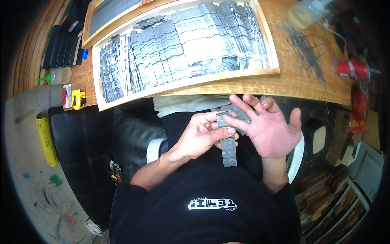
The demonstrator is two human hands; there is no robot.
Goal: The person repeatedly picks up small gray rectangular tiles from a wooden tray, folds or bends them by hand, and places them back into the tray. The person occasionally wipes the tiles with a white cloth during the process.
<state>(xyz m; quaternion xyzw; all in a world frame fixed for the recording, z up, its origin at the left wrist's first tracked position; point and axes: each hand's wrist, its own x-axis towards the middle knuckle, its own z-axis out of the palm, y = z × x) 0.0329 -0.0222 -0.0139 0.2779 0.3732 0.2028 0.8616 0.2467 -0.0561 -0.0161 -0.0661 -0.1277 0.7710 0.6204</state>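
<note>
a grey strip [229, 153], banded with fine lines, is held up in front of the person's black shirt [174, 203], its free end toward six o'clock. the left hand [208, 131], at nine o'clock of the strip, pinches it, with the thumb across its face. the right hand [266, 130], between two and three o'clock, is spread wide, palm up and thumb out; its little finger reaches over the strip's upper end, though whether it actually touches is hard to tell. a cloth [183, 105] lies just beyond the hands at twelve o'clock.

at eleven o'clock on the desk [290, 83] is a pale wooden tray [252, 73] of packed grey pieces [158, 49], with a second tray [86, 30] just behind it. dark slivers [306, 53] are scattered between one and two o'clock, near an amber-filled bottle [302, 17] at one; a red can [352, 70] is at two. between nine and ten sit a yellow tool [78, 99] and a small box [66, 96], side by side. a green-tipped bottle [61, 76] lies near them at ten, and a yellow tube [47, 140] at nine.
</note>
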